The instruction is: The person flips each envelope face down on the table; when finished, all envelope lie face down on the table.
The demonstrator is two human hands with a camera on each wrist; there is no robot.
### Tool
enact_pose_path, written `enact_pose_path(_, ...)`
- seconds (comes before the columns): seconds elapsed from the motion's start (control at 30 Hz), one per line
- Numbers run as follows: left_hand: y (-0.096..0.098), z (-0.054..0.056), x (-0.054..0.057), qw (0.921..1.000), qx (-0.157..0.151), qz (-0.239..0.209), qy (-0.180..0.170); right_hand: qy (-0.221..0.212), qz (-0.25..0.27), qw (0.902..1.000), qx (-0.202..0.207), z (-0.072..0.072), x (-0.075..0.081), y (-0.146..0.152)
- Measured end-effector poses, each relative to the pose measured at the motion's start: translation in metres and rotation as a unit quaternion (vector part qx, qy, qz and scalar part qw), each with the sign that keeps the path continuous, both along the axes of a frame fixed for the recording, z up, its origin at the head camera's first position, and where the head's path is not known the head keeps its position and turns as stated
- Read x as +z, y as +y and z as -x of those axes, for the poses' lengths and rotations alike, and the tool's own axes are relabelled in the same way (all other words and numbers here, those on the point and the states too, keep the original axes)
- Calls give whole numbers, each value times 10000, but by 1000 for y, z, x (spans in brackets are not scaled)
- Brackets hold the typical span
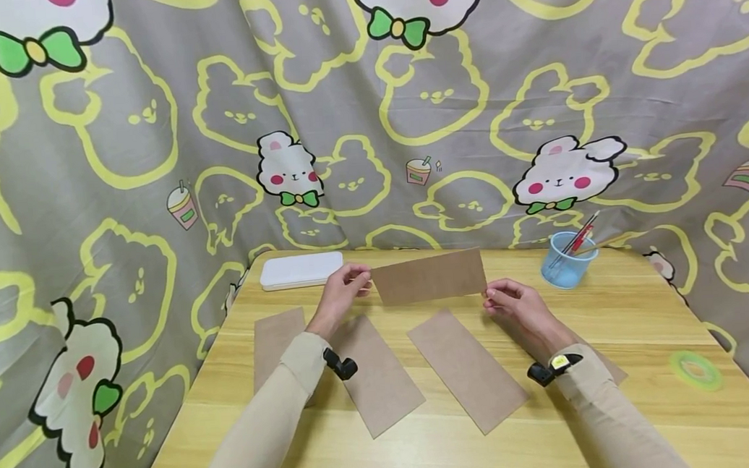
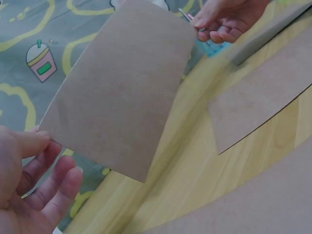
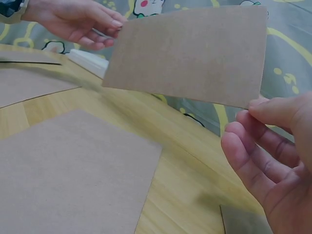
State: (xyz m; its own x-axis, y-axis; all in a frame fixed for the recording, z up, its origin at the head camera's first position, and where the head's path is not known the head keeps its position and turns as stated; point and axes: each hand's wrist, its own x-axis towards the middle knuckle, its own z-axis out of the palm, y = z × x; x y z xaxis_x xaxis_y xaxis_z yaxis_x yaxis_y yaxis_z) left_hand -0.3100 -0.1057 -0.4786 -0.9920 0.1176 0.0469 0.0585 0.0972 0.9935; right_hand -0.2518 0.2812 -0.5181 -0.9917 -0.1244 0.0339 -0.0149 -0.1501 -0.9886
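A thin brown rectangular board (image 1: 430, 277) is held up above the far part of the table, between both hands. My left hand (image 1: 346, 294) pinches its upper left corner between thumb and index finger, as the left wrist view shows at the thumb (image 2: 34, 144). At the lower right corner my right hand (image 1: 516, 304) pinches it the same way; in the right wrist view that hand's other fingers (image 3: 258, 151) curve loosely below. Similar brown boards lie on the table: one left of centre (image 1: 381, 378), one right of centre (image 1: 469, 372), one partly behind the left arm (image 1: 277, 339), and one mostly hidden under the right forearm.
A white flat case (image 1: 301, 269) lies at the back left of the wooden table (image 1: 655, 417). At the back right stands a light blue cup (image 1: 567, 264) holding brushes and pens. A translucent green ring-shaped item (image 1: 696, 371) is on the right. Patterned grey curtain (image 1: 366, 118) surrounds the table.
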Motion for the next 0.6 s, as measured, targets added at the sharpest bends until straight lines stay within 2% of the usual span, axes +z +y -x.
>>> enact_pose_path(0.17, 6, 3, 0, 9999, 101, 46, -72, -117, 71, 9999, 13, 0, -2, 0)
enact_pose_path(0.43, 16, 14, -10, 9983, 443, 14, -382, -552, 18, 9982, -236, 2, -3, -4)
enact_pose_path(0.6, 22, 19, -13, 9969, 537, 122, -561, -788, -235, 9957, -416, 6, -4, -9)
